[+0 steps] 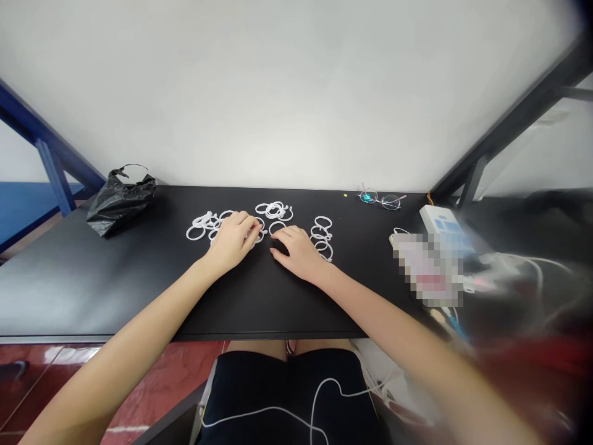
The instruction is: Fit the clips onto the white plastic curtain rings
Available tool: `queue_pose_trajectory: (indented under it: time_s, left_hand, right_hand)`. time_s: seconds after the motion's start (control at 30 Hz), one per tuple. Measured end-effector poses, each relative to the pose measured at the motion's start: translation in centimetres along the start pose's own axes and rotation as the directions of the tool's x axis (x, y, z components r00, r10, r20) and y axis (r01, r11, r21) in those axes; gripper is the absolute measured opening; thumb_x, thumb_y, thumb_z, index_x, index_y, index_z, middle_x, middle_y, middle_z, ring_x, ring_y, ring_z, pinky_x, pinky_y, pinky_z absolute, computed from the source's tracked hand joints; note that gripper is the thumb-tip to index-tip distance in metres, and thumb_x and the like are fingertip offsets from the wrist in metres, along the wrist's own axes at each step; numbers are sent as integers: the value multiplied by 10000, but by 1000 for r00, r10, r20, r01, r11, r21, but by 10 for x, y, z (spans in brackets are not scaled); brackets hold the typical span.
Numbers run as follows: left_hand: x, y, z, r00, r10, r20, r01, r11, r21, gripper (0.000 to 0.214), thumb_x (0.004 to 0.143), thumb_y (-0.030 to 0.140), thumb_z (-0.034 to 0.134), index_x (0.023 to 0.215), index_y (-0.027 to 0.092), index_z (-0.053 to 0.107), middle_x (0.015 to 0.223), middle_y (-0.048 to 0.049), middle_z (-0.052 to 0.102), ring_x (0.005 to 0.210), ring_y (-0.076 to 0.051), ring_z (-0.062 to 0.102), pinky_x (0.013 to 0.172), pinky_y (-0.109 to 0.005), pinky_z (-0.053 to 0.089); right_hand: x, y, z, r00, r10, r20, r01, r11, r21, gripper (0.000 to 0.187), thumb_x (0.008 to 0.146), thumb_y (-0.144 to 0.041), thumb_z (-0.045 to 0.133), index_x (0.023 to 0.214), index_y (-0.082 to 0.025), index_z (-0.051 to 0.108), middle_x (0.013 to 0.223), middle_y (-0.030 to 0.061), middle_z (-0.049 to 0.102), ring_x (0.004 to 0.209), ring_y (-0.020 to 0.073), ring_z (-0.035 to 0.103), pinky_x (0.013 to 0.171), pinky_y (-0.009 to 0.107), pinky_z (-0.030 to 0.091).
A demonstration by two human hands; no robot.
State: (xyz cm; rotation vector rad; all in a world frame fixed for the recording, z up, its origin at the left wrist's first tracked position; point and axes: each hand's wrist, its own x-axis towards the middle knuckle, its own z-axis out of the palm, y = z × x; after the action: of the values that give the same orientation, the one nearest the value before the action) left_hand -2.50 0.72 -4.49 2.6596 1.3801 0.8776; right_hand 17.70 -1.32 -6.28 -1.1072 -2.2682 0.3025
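Observation:
Several white plastic rings lie scattered on the black table (115, 278): one cluster at the left (204, 224), one at the back (274, 210), and a stack at the right (323, 235). My left hand (234, 238) rests on the rings in the middle, fingers curled with the tips pinched on a white ring. Beside it, my right hand (296, 247) lies palm down on the table with its fingers bent, fingertips next to a single ring (277, 227). Nothing shows inside the right hand.
A crumpled black plastic bag (121, 198) sits at the table's back left. A pair of glasses (380, 198) lies at the back right. A white power strip (440, 222) with cables lies to the right. A white wall stands behind the table.

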Motion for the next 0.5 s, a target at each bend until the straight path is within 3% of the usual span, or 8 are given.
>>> queue_pose_trajectory:
  time_s: [0.3,0.5]
  left_hand:
    - [-1,-7,6,995,12,98,-14,1000,21,163,952,274,465,906,185,594,900,-76,585,857,-238,515,809,-382,391]
    - [-1,-6,5,995,15,102,-18,999,31,185,964,296,450,936,182,593,922,-77,595,871,-235,522,832,-387,391]
  right_hand:
    - [3,2,-1,1000,3,-13,-3,1000,-6,153,857,-47,585,885,-179,656,868,42,690,822,189,561,786,328,437]
    - [3,2,0,1000,-4,-13,4,1000,-2,146,879,-45,572,872,-172,644,862,34,687,792,169,561,776,309,407]
